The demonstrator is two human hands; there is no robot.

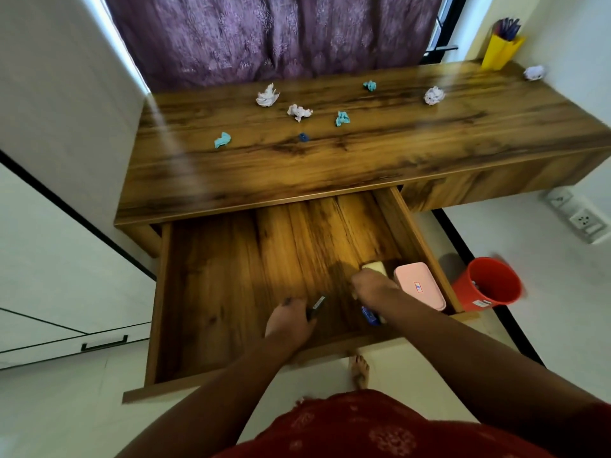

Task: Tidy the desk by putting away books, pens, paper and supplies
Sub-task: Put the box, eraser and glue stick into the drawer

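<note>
Inside the open drawer [211, 292], left hand [289, 320] grips a dark stapler [315, 307]

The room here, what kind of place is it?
Probably a bedroom or home study: a wooden desk with its drawer open, a purple curtain behind, and a yellow pen holder.

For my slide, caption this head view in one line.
Both hands, left and right, place small supplies in the open wooden drawer while crumpled paper scraps litter the desk.
</note>
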